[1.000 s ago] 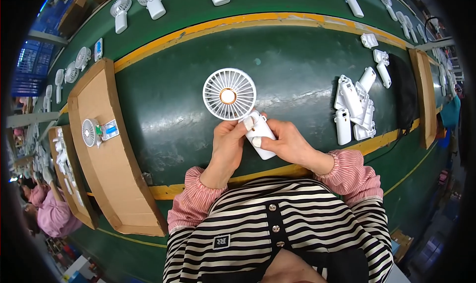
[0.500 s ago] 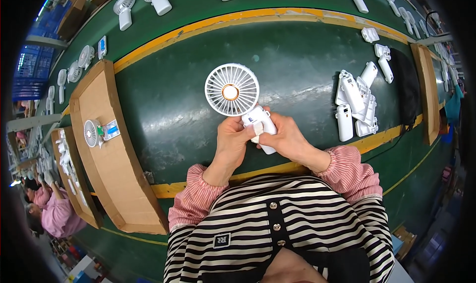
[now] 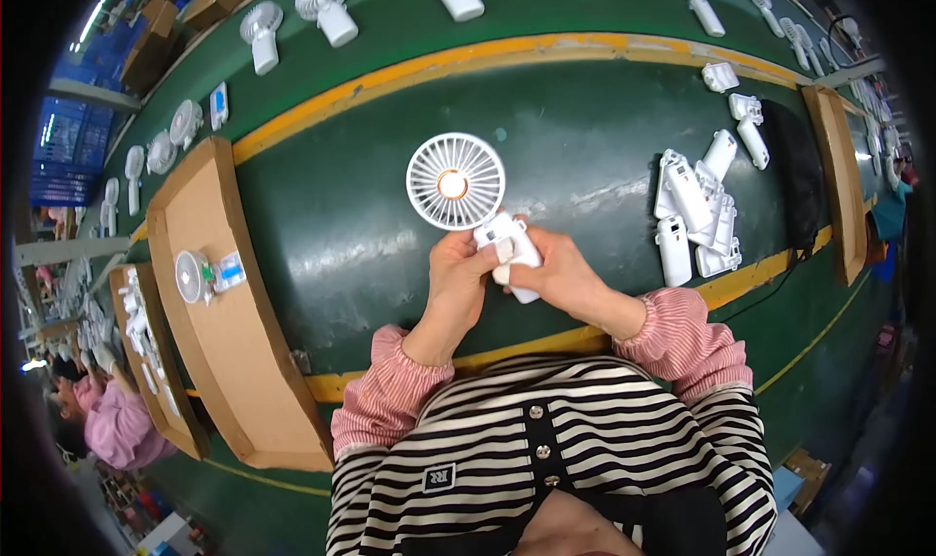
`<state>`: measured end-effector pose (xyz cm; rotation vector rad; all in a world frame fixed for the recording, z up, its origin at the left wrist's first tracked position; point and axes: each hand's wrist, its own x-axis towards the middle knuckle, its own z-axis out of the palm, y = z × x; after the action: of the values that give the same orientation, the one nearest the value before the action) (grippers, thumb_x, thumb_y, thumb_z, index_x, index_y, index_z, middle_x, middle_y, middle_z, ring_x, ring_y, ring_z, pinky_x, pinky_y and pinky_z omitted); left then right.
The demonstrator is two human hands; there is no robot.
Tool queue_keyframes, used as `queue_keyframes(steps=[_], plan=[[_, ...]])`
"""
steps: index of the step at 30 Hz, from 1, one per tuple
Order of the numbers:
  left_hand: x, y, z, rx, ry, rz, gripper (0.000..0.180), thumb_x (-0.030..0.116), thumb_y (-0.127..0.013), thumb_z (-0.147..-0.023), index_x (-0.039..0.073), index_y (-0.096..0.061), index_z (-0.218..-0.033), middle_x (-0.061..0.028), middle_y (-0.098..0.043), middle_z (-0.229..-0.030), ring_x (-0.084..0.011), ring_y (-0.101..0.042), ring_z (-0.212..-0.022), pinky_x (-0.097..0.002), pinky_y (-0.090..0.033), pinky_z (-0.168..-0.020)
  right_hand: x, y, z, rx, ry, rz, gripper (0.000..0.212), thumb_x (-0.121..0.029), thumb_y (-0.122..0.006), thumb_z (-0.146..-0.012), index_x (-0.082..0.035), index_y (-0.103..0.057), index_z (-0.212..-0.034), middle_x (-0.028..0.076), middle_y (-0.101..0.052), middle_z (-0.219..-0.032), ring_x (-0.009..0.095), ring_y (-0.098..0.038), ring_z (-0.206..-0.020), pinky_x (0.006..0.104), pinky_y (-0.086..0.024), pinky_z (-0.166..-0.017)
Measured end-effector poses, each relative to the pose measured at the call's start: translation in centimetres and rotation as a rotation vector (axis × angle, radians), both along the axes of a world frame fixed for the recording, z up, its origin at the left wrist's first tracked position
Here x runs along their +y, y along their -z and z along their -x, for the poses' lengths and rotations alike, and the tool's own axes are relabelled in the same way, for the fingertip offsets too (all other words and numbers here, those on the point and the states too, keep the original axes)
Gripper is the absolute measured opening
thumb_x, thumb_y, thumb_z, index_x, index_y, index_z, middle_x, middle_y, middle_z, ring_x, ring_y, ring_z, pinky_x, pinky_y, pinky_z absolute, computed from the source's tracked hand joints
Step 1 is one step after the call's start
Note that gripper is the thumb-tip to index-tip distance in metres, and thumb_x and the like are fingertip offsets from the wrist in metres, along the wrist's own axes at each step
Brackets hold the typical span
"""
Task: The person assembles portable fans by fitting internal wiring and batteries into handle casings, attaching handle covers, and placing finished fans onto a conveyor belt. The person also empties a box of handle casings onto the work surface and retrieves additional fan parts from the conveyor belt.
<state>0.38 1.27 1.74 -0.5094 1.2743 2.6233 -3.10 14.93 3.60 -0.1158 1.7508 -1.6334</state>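
Note:
A white handheld fan (image 3: 455,181) is held over the green bench, its round grille pointing up and away from me and its handle toward me. My left hand (image 3: 456,275) grips the handle from the left, near the fan head. From the right, my right hand (image 3: 565,273) wraps the same handle. Both thumbs, with pale coverings on their tips, press on the handle's upper face and hide part of it. To the right lies a loose pile of white handle shells (image 3: 690,200), touching neither hand.
A cardboard tray (image 3: 255,361) at the left holds an opened fan (image 3: 193,276) with blue and green parts inside. Beyond the yellow edge strip (image 3: 429,57), several white fans (image 3: 336,25) lie on a green surface. A black cloth-like item (image 3: 792,181) lies at right.
The view has tilted slightly, so the far fans and left tray appear lower. Both hands keep their hold on the fan, with only a slight shift of the thumbs.

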Motion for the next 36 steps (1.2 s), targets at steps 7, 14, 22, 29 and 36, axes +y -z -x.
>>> queue_keyframes(steps=[7,14,22,29,36], plan=[[-0.5,0.6,3.0,0.049,0.089,0.040,0.037,0.001,-0.054,-0.079,-0.004,-0.046,-0.115,-0.0133,-0.055,-0.110,-0.0190,-0.053,-0.100,-0.0305,-0.044,-0.085,1.3,0.6,2.2,0.159,0.033,0.050,0.029,-0.012,-0.059,-0.076,0.001,-0.051,-0.101,0.008,-0.061,-0.079,0.015,-0.061,-0.065,0.0278,-0.048,-0.057],[-0.7,1.9,4.1,0.166,-0.104,0.321,0.033,-0.002,-0.050,-0.082,-0.006,-0.046,-0.114,-0.0186,-0.058,-0.101,-0.0226,-0.060,-0.087,-0.0285,-0.050,-0.074,3.4,-1.0,11.9,1.233,0.267,-0.530,0.036,-0.015,-0.060,-0.069,-0.002,-0.047,-0.100,0.020,-0.056,-0.082,0.037,-0.056,-0.073,0.0446,-0.045,-0.062],[0.3,2.7,4.4,0.232,-0.048,0.388,0.030,-0.003,-0.048,-0.082,-0.005,-0.047,-0.112,-0.0173,-0.059,-0.099,-0.0206,-0.060,-0.086,-0.0287,-0.049,-0.075,4.1,2.3,29.6,1.635,0.352,-1.237,0.035,-0.007,-0.055,-0.068,0.008,-0.049,-0.099,0.014,-0.054,-0.075,0.025,-0.056,-0.067,0.0325,-0.047,-0.049],[-0.6,2.6,3.1,0.249,-0.079,0.436,0.031,-0.006,-0.048,-0.081,-0.005,-0.047,-0.112,-0.0162,-0.060,-0.099,-0.0193,-0.059,-0.088,-0.0278,-0.047,-0.078,3.2,-0.3,36.6,1.582,0.331,-1.344,0.025,-0.024,-0.055,-0.071,-0.003,-0.064,-0.079,0.013,-0.057,-0.082,0.027,-0.056,-0.074,0.0352,-0.046,-0.057],[0.6,2.6,3.8,0.285,-0.024,0.571,0.026,-0.007,-0.050,-0.081,-0.005,-0.052,-0.106,-0.0150,-0.061,-0.095,-0.0174,-0.059,-0.086,-0.0257,-0.048,-0.074,15.2,-0.1,48.8,0.438,0.842,-1.071,0.070,-0.043,-0.062,-0.067,-0.003,-0.039,-0.120,0.026,-0.039,-0.122,0.038,-0.043,-0.112,0.0416,-0.038,-0.091]])
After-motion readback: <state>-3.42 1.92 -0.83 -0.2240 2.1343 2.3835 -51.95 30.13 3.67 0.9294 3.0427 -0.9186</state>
